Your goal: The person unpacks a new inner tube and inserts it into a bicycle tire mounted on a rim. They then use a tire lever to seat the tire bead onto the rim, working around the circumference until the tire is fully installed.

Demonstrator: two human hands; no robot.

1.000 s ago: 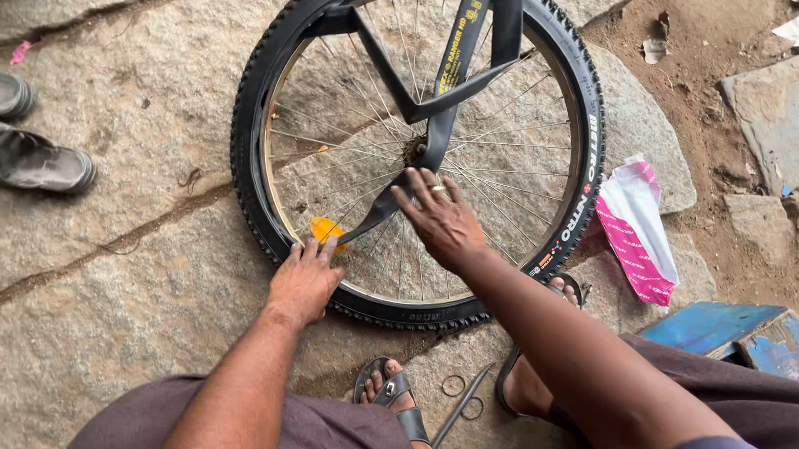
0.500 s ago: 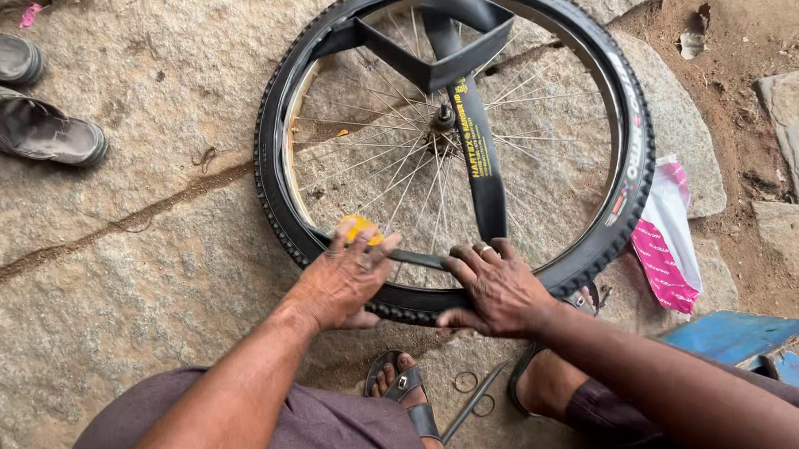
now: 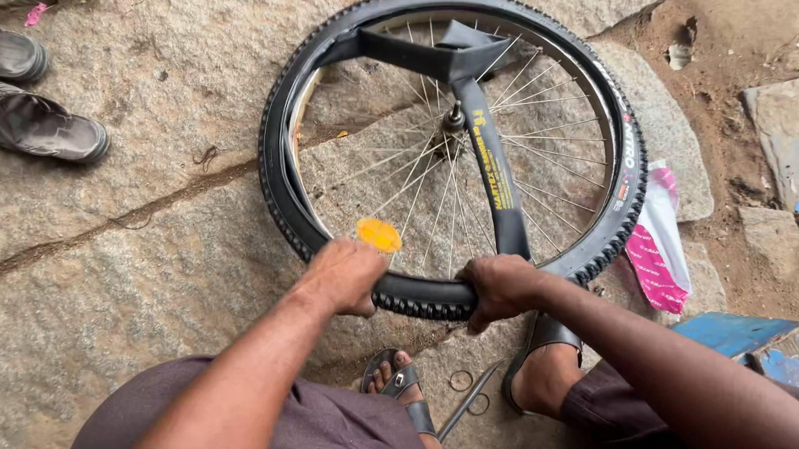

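Head view, single entry.

Item: bicycle wheel [image 3: 450, 143], lying flat on the stone floor [image 3: 153, 260], knobbed black tyre [image 3: 279, 193] on a spoked rim, orange reflector [image 3: 379, 235] on the spokes. A black inner tube [image 3: 490, 159] lies loose across the hub, partly pulled out.

Risks, as judged:
- Tube pinched between tyre bead and rim where both hands press; cause, tube slack near the grip.
- Fingers caught against the spokes if the tyre slips; cause, a hard push on the near edge.
- Wheel skidding on the stone.

Hands:
- Left hand [image 3: 344, 275]: curled over the near tyre edge beside the reflector, knuckles up, forearm reaching straight forward.
- Right hand [image 3: 499, 287]: closed round the tyre where the tube's end meets it, forearm coming in from the right.

Adjacent: sandalled feet, scissors [image 3: 468, 399], pink-and-white packet [image 3: 653, 251], pair of shoes [image 3: 32, 96], blue box [image 3: 749, 341].
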